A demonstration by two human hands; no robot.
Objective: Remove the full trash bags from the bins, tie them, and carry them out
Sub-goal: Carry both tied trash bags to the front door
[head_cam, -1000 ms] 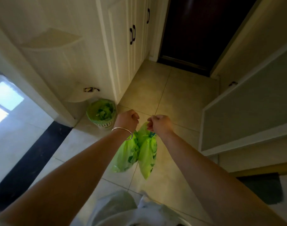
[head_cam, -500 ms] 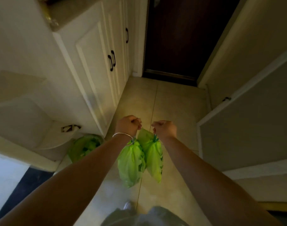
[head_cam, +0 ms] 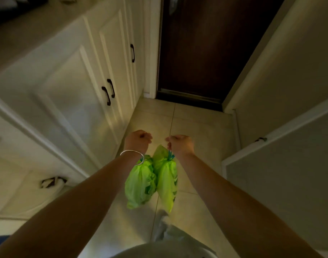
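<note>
Two tied green trash bags hang side by side over the tiled floor in the head view. My left hand (head_cam: 138, 140), with a silver bangle on the wrist, is clenched on the neck of the left green bag (head_cam: 140, 183). My right hand (head_cam: 180, 144) is clenched on the blue drawstring of the right green bag (head_cam: 167, 181). The two bags touch each other below my fists. No bin is in sight.
White cabinet doors with black handles (head_cam: 108, 92) line the left side. A dark brown door (head_cam: 204, 53) stands shut straight ahead at the end of the tiled hallway floor (head_cam: 196, 123). A white-framed panel (head_cam: 282, 164) juts in from the right.
I have walked forward toward the dark door with both bags. The green-lined bin at the left slid back out of view and the cabinets came closer.
</note>
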